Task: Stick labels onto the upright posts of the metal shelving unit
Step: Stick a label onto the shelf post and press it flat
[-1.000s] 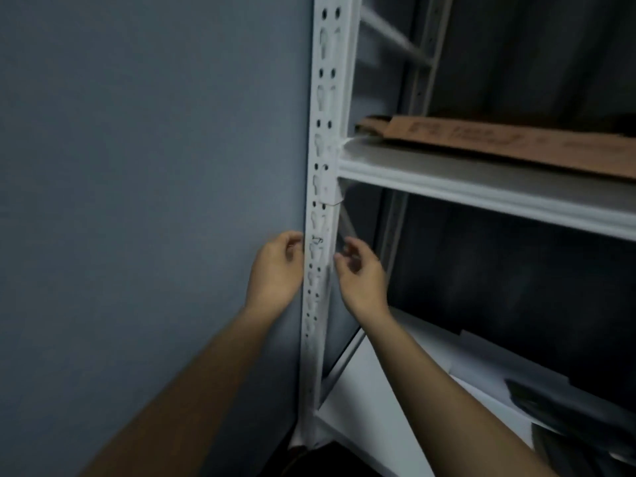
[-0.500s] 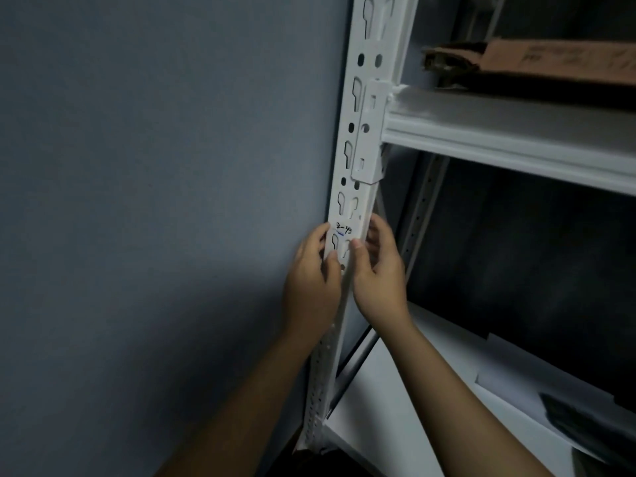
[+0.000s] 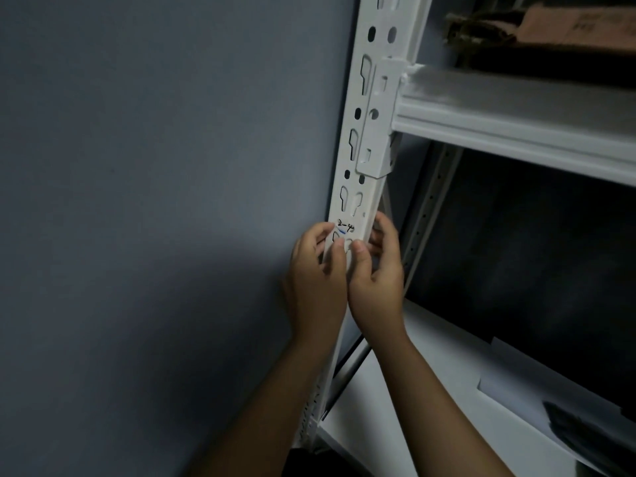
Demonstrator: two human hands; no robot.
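Note:
A white perforated upright post (image 3: 370,108) of the metal shelving unit runs from top centre down to the floor. A pale label (image 3: 346,232) with handwritten "2-4" and a blue underline lies on the post's front face. My left hand (image 3: 315,277) wraps the post's left edge, its thumb pressing the label's lower part. My right hand (image 3: 377,270) wraps the right edge, thumb pressing beside it, fingers curled behind the post.
A grey-blue wall (image 3: 155,201) stands close on the left. A white shelf beam (image 3: 516,122) carries flat brown cardboard (image 3: 578,25). The lower white shelf (image 3: 413,407) holds a pale sheet and a dark object (image 3: 592,432). A rear post (image 3: 433,194) stands behind.
The view has come closer and higher on the post. Both hands went from flanking the post to wrapping it, thumbs now pressing on the label.

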